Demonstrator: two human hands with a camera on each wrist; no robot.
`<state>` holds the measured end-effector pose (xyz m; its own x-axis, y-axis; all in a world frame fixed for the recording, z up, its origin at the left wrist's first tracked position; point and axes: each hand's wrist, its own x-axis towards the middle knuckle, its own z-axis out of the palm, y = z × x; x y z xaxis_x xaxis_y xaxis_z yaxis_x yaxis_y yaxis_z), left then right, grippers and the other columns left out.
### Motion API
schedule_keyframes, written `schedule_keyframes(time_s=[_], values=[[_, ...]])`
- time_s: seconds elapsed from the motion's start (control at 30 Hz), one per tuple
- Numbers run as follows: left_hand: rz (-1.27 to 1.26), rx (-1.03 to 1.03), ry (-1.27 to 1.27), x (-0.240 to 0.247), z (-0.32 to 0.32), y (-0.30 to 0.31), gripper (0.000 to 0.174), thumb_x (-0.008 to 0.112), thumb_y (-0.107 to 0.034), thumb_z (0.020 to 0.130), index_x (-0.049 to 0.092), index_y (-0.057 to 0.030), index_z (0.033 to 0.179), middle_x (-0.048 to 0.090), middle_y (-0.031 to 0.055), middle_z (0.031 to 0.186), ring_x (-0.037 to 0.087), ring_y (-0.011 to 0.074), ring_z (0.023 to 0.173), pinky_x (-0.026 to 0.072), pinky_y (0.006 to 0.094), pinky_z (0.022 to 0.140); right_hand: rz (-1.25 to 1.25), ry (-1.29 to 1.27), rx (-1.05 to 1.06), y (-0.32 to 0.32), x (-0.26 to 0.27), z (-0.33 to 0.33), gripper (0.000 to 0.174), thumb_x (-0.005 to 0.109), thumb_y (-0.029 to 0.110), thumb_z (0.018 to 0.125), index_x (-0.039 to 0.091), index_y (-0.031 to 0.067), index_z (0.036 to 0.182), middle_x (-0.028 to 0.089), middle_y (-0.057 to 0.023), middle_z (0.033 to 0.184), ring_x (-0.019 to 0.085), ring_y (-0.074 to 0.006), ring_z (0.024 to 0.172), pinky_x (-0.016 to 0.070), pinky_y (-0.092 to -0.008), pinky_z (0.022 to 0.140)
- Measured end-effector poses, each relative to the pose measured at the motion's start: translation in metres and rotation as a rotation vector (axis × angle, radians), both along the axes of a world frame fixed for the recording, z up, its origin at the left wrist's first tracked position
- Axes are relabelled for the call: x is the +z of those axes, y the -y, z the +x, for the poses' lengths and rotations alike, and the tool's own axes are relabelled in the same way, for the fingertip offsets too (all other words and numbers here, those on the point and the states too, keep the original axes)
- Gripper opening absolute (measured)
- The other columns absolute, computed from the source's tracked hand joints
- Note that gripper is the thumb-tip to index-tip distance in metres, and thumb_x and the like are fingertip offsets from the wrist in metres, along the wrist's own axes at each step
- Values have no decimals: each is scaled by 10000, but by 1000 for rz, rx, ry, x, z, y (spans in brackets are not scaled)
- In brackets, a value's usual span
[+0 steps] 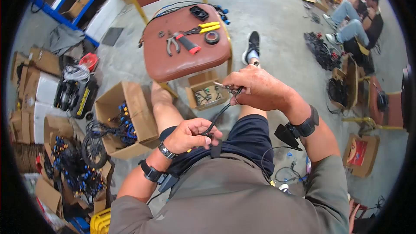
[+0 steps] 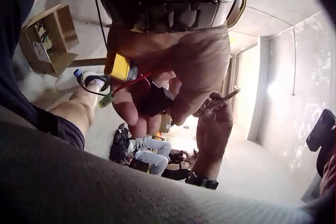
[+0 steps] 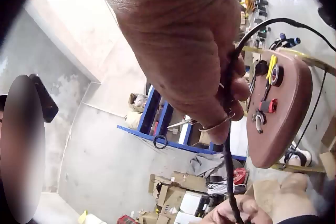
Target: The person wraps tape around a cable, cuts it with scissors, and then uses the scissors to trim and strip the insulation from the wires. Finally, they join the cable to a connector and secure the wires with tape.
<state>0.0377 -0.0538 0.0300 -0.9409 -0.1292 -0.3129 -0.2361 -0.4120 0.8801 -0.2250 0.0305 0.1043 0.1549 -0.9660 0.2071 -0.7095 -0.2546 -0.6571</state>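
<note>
Grey shirt cloth [image 1: 242,193] lies nearest, and just past it the left hand [image 1: 190,136] pinches a black cable [image 1: 222,112] while the right hand [image 1: 260,87] grips it farther along, so that it spans the gap between them, probably to keep it steady; a pointed metal tool [image 2: 231,96], perhaps scissors, is in the right hand too, seemingly kept ready. Beyond, a small cardboard box [image 1: 203,78] of parts stands near the chair seat [image 1: 182,67], where red-and-black-handled pliers [image 1: 189,42], yellow-handled pliers [image 1: 209,27] and a tape roll [image 1: 212,42] lie, presumably for easy reach.
</note>
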Motion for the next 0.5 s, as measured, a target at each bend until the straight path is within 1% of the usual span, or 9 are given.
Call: schedule_keyframes(time_s=[0.03, 0.07, 0.1, 0.2, 0.27, 0.37, 0.4, 0.43, 0.5], values=[[125, 13, -6, -2, -8, -2, 363, 668, -57, 833, 591, -36, 1187, 679, 90, 1069, 612, 81, 776, 471, 210, 593, -6, -2, 17, -3, 4, -6, 369, 760, 102, 690, 611, 89, 1027, 657, -104, 774, 637, -347, 797, 483, -437, 696], [110, -24, 40, -5, -14, -1, 369, 665, -50, 835, 586, -25, 1194, 671, 114, 1107, 602, 79, 756, 479, 212, 616, 10, -45, -2, -7, -1, -11, 363, 760, 127, 682, 617, 110, 1016, 648, -78, 745, 637, -311, 785, 466, -427, 728], [95, -41, 86, -13, -18, 1, 347, 674, -53, 835, 602, -15, 1172, 671, 87, 1063, 596, 82, 739, 482, 219, 621, 25, -62, -25, -12, -2, -13, 363, 760, 127, 682, 617, 110, 1016, 648, -78, 745, 637, -311, 785, 466, -427, 728], [-78, 8, 131, -25, -31, -1, 305, 686, -54, 830, 628, 0, 1125, 603, 17, 936, 562, 71, 680, 466, 215, 566, 21, -314, -100, -30, -12, -12, 344, 766, 195, 670, 620, 139, 976, 636, -33, 737, 628, -223, 801, 414, -378, 824], [-151, 26, 154, -37, -38, -2, 293, 696, -58, 822, 637, 1, 1102, 552, 1, 905, 528, 69, 631, 451, 210, 525, 36, -349, -150, -39, -25, -11, 343, 761, 193, 679, 615, 137, 983, 636, -35, 756, 625, -226, 819, 413, -380, 821], [-318, -92, 136, -46, -38, -2, 269, 713, -93, 805, 655, -1, 1052, 569, 29, 924, 554, 96, 709, 468, 243, 641, 115, -318, -211, -55, -42, -11, 331, 740, 185, 711, 601, 129, 1006, 630, -45, 802, 619, -238, 850, 413, -387, 816], [-313, -97, 167, -41, -37, -2, 234, 696, -66, 815, 659, -1, 1037, 605, 0, 917, 563, 67, 743, 477, 220, 601, 98, -286, -240, -59, -51, -10, 326, 737, 183, 716, 597, 123, 1004, 630, -46, 806, 618, -242, 853, 414, -389, 823], [-471, -161, 152, -44, -35, 3, 224, 698, -60, 812, 661, -1, 1025, 627, 4, 904, 565, 62, 813, 478, 222, 691, 75, -238, -271, -61, -62, -6, 322, 734, 181, 721, 592, 117, 1003, 630, -48, 810, 617, -245, 855, 414, -390, 829], [-270, -50, 132, -50, -26, 2, 216, 699, -59, 814, 660, 4, 1017, 638, 15, 918, 567, 75, 848, 470, 229, 767, 72, -120, -301, -60, -84, -1, 346, 743, 169, 720, 587, 89, 1018, 637, -78, 841, 618, -278, 853, 440, -394, 801]])
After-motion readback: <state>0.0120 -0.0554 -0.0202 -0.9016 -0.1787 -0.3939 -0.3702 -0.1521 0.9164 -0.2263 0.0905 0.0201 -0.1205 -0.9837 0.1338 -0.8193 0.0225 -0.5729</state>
